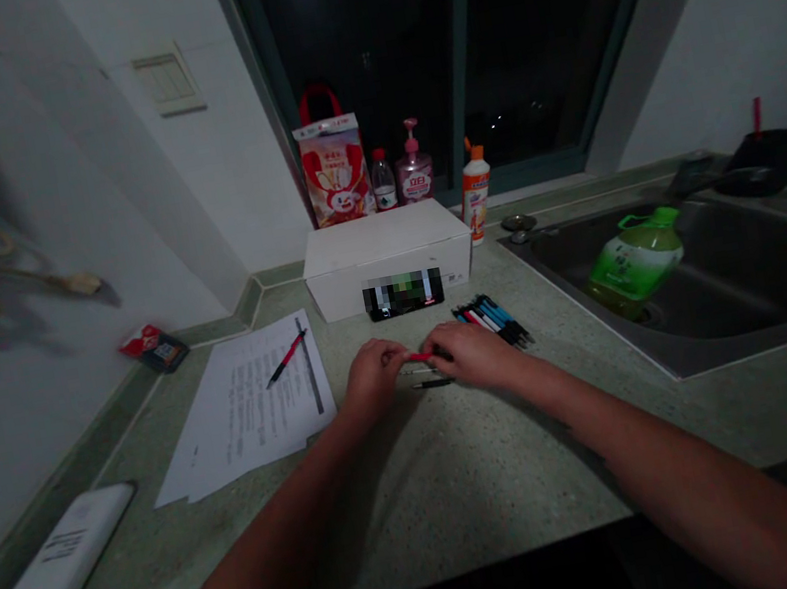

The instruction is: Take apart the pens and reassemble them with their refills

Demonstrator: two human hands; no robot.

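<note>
Both hands, the left [379, 370] and the right [466, 353], are pinched on a red pen [420, 358], one at each end, just above the counter [502, 478]. Right below it lies a dark pen piece [432, 384]. To the right hand's right, a row of pens [493, 319] sits side by side. Behind the hands a phone [404, 297] leans against a white box [385, 247]. Over on the left are printed sheets [247, 412] with a red-and-black pen [286, 359] across them. Farther right, a green jug [635, 260] rests tilted in the sink [740, 274]. Bottles and a red bag [336, 175] stand behind the box.
</note>
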